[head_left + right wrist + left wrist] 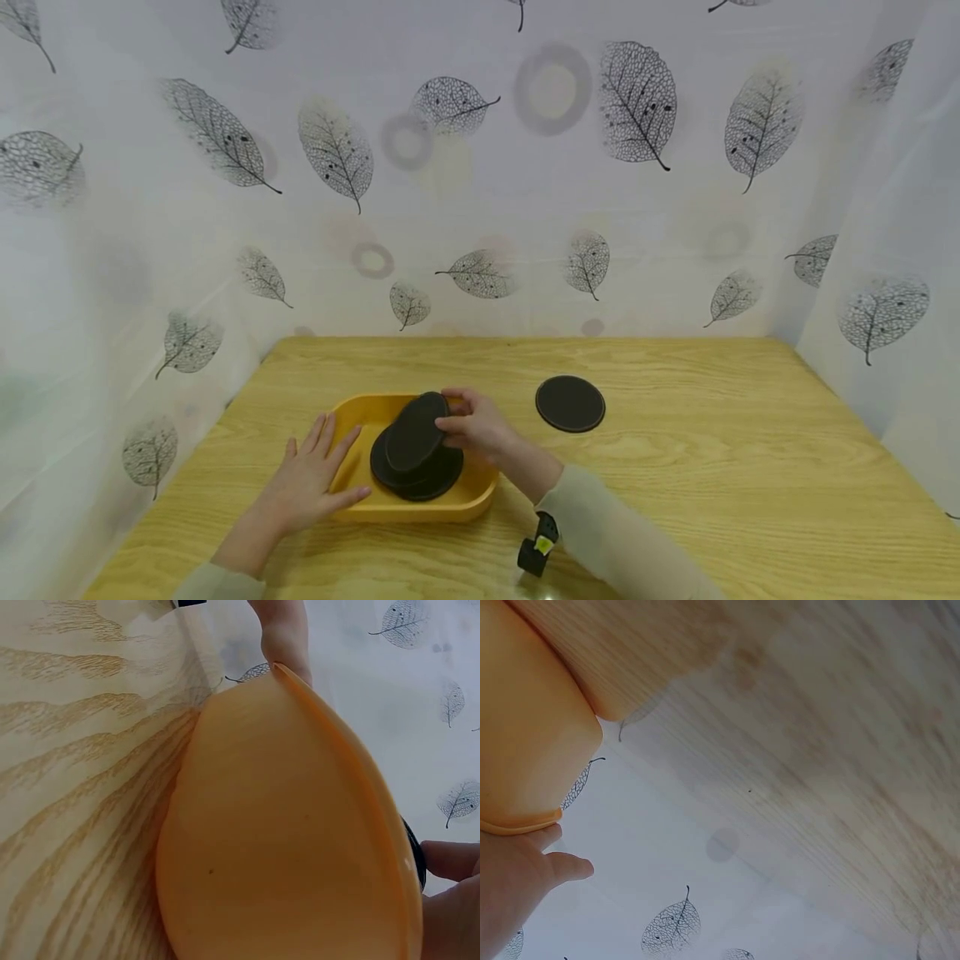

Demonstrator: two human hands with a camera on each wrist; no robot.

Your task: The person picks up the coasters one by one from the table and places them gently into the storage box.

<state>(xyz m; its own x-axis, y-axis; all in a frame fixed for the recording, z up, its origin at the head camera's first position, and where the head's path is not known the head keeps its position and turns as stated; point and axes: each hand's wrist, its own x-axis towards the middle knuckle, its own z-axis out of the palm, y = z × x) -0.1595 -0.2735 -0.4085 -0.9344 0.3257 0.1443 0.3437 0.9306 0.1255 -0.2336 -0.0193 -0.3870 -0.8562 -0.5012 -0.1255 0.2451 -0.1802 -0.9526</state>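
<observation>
In the head view, a yellow-orange tray (367, 408) with rounded corners stands on the table. My right hand (480, 427) pinches the edge of a black round coaster (412, 433), tilted over the tray. Beneath it, more black round coasters (431, 487) lie in the tray, partly covered. My left hand (307, 483) rests on the tray's left side with fingers spread. Its fingers also show against the tray wall (540, 712) in the left wrist view. From the right wrist, the tray hides most of the held coaster; just a dark rim shows beside my fingers.
Another black round coaster (570, 403) lies flat on the wooden table (697, 467), right of the tray. A pale leaf-print curtain (480, 208) hangs along the back and both sides. A small black device (536, 550) is strapped at my right wrist.
</observation>
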